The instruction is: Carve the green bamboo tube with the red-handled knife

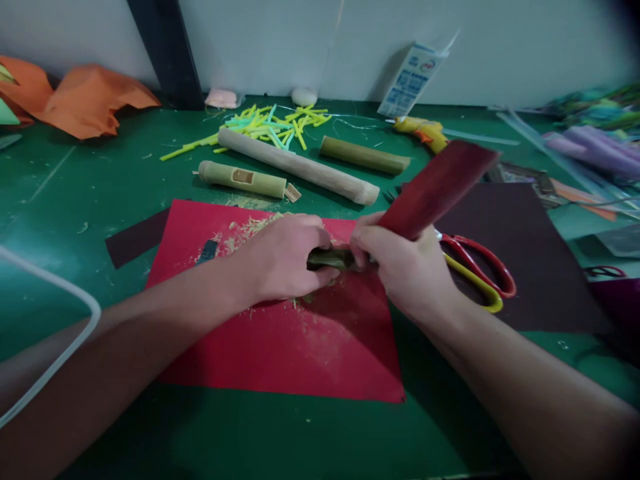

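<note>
My left hand is closed around a short green bamboo piece, pressing it down on a red sheet. My right hand grips a tool with a thick dark red handle, which slants up to the right. Its working end is hidden by my fingers, close against the right end of the bamboo piece. Pale shavings lie scattered on the sheet around my left hand. Scissors with red and yellow handles rest just right of my right hand, partly covered by it.
Behind the sheet lie a notched bamboo tube, a pale wooden stick and a green bamboo length. Cut yellow straws, a yellow glue gun and a carton are farther back. Dark paper lies right.
</note>
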### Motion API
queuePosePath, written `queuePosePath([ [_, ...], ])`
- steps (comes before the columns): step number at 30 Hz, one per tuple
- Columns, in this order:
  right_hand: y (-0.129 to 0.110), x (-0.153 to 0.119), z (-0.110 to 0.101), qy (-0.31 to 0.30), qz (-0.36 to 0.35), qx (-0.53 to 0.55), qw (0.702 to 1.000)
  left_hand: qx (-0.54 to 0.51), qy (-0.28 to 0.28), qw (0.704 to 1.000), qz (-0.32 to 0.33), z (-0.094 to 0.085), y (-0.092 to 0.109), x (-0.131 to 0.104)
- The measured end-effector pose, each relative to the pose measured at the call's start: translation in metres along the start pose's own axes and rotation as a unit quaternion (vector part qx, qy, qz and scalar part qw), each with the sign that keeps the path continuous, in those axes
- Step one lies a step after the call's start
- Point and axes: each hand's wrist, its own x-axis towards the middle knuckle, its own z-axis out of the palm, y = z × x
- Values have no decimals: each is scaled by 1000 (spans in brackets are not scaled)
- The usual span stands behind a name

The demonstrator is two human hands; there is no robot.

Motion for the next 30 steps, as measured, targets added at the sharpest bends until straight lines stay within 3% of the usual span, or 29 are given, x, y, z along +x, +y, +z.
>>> queuePosePath([
  [6, 3, 1, 2, 49, -6, 37, 998, 22, 12, 1000, 9, 2, 0, -3],
  [12, 0, 3, 5, 56, 15, 48, 997, 27, 14, 999, 12, 4, 1, -5],
  [22, -7, 1, 5, 33, 22, 31, 999, 11, 3, 1000, 13, 3, 0, -2],
  [26, -5, -2, 1, -30, 35, 23, 999, -13, 6, 1000, 16, 4, -2, -4],
  [30, 1, -1, 0, 13, 29, 44, 999, 0, 9, 999, 32, 3, -3, -4],
])
